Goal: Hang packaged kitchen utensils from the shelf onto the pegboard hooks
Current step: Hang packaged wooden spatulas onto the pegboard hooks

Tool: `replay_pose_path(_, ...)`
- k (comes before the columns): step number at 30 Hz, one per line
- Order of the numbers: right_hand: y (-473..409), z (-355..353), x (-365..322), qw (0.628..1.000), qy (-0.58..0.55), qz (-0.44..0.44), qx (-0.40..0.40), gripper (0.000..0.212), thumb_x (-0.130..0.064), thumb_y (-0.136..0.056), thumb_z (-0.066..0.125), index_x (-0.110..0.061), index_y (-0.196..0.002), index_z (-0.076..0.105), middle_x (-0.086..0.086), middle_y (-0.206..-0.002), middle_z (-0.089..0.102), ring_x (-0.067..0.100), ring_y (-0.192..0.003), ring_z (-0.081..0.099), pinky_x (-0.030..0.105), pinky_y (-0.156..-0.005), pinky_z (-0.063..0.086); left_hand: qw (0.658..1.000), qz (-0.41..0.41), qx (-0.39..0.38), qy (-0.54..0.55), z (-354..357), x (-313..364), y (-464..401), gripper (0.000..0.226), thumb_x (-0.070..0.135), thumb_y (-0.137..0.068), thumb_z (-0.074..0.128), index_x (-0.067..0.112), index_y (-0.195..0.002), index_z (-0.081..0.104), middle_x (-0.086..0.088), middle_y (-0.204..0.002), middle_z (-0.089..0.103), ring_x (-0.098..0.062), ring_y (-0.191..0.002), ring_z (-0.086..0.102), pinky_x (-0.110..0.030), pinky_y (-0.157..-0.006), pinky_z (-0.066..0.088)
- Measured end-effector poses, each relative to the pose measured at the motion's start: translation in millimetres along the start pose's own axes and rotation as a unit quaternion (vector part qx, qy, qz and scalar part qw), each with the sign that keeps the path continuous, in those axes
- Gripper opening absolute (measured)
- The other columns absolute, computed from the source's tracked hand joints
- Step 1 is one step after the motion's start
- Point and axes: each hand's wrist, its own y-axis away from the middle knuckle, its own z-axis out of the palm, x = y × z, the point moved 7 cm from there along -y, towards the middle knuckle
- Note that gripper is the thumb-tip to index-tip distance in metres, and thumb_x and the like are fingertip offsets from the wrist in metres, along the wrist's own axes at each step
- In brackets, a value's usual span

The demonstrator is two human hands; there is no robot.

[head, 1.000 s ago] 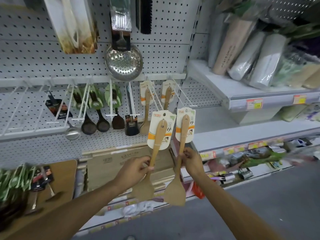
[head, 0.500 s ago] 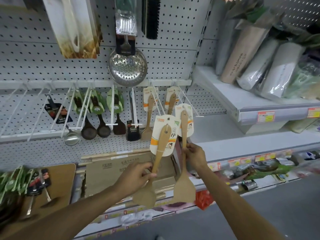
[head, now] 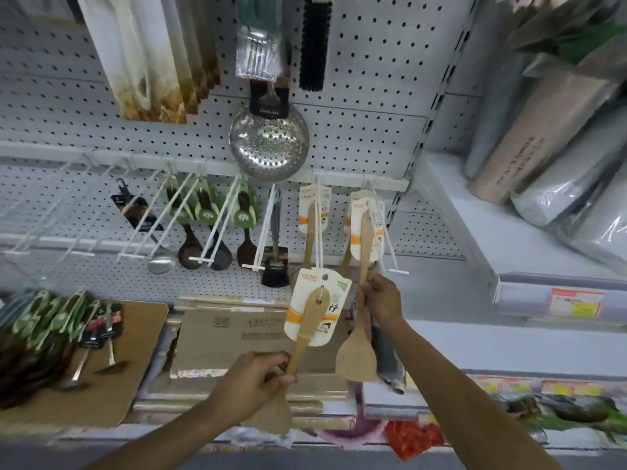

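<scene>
My left hand [head: 252, 381] grips the handle of a wooden spatula with a white card label [head: 314, 312], held upright in front of the lower shelf. My right hand [head: 381, 300] holds a second wooden spatula [head: 358, 354] by its handle; its card [head: 368, 232] is raised to the rightmost white pegboard hook [head: 390, 245]. Whether the card is on the hook I cannot tell. One more carded wooden spatula [head: 314, 212] hangs on the hook to the left.
Dark ladles with green cards [head: 207, 212], a black brush [head: 274, 266] and a steel skimmer [head: 268, 140] hang on the pegboard. Several empty white hooks [head: 68, 225] jut out at left. Packaged utensils [head: 51, 327] lie on a wooden board. A shelf [head: 509, 252] with wrapped rolls is at right.
My right hand has lifted its spatula up and toward the rightmost hook, so its card is now up at the hook. My left hand has dropped a little with its spatula.
</scene>
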Motion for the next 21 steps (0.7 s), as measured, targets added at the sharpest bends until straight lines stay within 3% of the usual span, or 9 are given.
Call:
replay_pose_path(2,-9,4,6,1.0,0.002,0.003,-0.014,0.021,-0.012,-0.094,0.058,-0.016,-0.077,0.07,0.012,-0.084,0.071,0.033,-0.084,0.067,0.042,-0.077,0.056,1.0,-0.007,0.002,-0.01,5,3,-2,0.005,0.032,-0.089,0.072,0.031,-0.086,0.069,0.031,-0.077,0.068,0.001,-0.07,0.067,-0.022,-0.065,0.048)
replay_pose_path(5,-14,0,9,1.0,-0.015,-0.002,-0.004,0.018,-0.019,-0.093,0.063,-0.017,-0.078,0.075,0.015,-0.085,0.073,0.035,-0.085,0.068,0.041,-0.076,0.055,1.0,-0.003,0.004,-0.02,11,10,-4,0.016,0.032,-0.089,0.071,0.045,-0.083,0.063,0.031,-0.079,0.068,0.006,-0.071,0.065,-0.014,-0.063,0.044)
replay_pose_path(9,-11,-3,15,0.995,-0.096,0.036,0.017,0.014,-0.038,-0.085,0.069,-0.025,-0.085,0.074,0.001,-0.086,0.075,0.025,-0.084,0.07,0.04,-0.077,0.055,1.0,-0.005,-0.007,-0.014,19,15,-5,0.009,0.032,-0.091,0.069,0.037,-0.084,0.066,0.031,-0.077,0.067,0.01,-0.068,0.061,-0.011,-0.06,0.04)
replay_pose_path(11,-4,0,17,0.998,-0.065,0.018,-0.005,0.011,-0.024,-0.091,0.063,-0.019,-0.095,0.073,0.001,-0.093,0.072,0.021,-0.087,0.067,0.032,-0.076,0.052,1.0,-0.008,-0.011,-0.003,22,13,-4,0.005,0.036,-0.091,0.068,0.031,-0.09,0.07,0.024,-0.085,0.073,0.006,-0.076,0.066,-0.015,-0.065,0.046)
replay_pose_path(13,12,11,19,0.99,-0.091,0.003,-0.107,0.018,-0.004,-0.093,0.056,-0.006,-0.099,0.073,0.004,-0.088,0.068,0.013,-0.076,0.065,0.019,-0.067,0.05,1.0,-0.016,-0.012,0.01,26,9,-3,0.007,0.037,-0.091,0.068,0.031,-0.092,0.07,0.02,-0.088,0.074,0.002,-0.076,0.068,-0.021,-0.068,0.05)
replay_pose_path(15,40,23,15,0.963,-0.2,0.022,-0.178,0.009,0.013,-0.071,0.071,0.004,-0.072,0.07,0.006,-0.061,0.058,0.011,-0.049,0.056,0.014,-0.048,0.039,1.0,-0.022,-0.01,0.021,30,7,-3,0.004,0.035,-0.091,0.068,0.032,-0.091,0.07,0.021,-0.087,0.074,-0.001,-0.071,0.068,-0.023,-0.067,0.05)
replay_pose_path(17,67,42,7,0.927,-0.256,-0.001,-0.275,0.033,0.018,-0.044,0.085,0.002,-0.065,0.067,0.003,-0.054,0.052,0.009,-0.042,0.05,0.012,-0.048,0.028,0.999,-0.028,-0.005,0.031,33,4,-4,0.003,0.031,-0.091,0.068,0.031,-0.092,0.071,0.021,-0.087,0.074,-0.003,-0.07,0.068,-0.023,-0.068,0.051)
replay_pose_path(19,98,49,15,0.941,-0.067,-0.05,-0.327,0.043,0.02,-0.058,0.079,-0.007,-0.09,0.07,0.002,-0.076,0.068,0.007,-0.062,0.064,0.011,-0.059,0.043,0.998,-0.034,-0.001,0.045,37,-1,-5,0.003,0.03,-0.09,0.068,0.03,-0.092,0.071,0.019,-0.087,0.074,-0.006,-0.069,0.069,-0.025,-0.069,0.052)
replay_pose_path(21,112,55,19,0.948,-0.069,-0.048,-0.308,0.039,0.015,-0.074,0.073,-0.012,-0.103,0.068,0.002,-0.092,0.076,0.013,-0.087,0.072,0.021,-0.076,0.055,0.998,-0.032,0.002,0.056,39,-4,-6,0.004,0.032,-0.089,0.067,0.03,-0.092,0.07,0.015,-0.088,0.074,-0.01,-0.072,0.071,-0.033,-0.074,0.057)
